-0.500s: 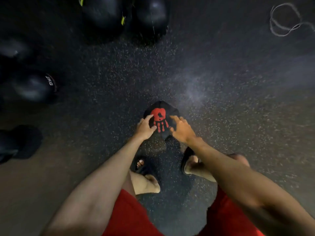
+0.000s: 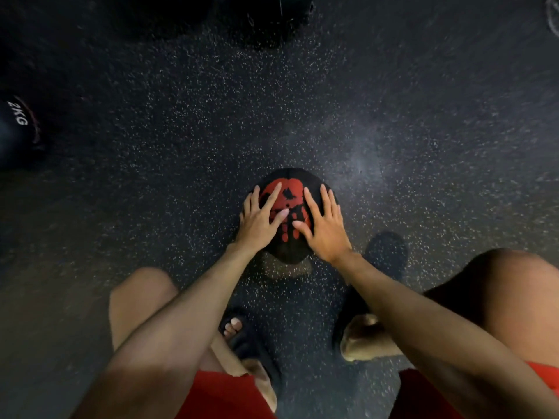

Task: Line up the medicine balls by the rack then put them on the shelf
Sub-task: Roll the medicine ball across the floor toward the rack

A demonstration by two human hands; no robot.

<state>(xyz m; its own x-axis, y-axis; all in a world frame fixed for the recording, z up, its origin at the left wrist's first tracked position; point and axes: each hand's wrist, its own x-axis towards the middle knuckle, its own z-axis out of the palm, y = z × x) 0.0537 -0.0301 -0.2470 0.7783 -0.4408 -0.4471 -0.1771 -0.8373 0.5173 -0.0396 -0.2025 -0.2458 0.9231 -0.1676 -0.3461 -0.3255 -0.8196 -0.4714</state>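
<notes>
A small black medicine ball (image 2: 289, 204) with red handprint marks sits on the dark speckled floor (image 2: 393, 131) in front of my feet. My left hand (image 2: 261, 220) lies flat on its left side with straight, spread fingers. My right hand (image 2: 323, 225) lies flat on its right side the same way. Another black ball marked 2KG (image 2: 18, 131) rests at the left edge. The bottoms of more dark balls (image 2: 266, 16) show at the top edge. No rack or shelf is in view.
My knees and red shorts fill the lower frame, and my feet in dark sandals (image 2: 248, 340) stand just behind the ball. A pale cord (image 2: 552, 13) shows at the top right corner.
I have crouched closer to the ball. Both hands went from touching its near edge with bent fingers to lying flat across its top and sides.
</notes>
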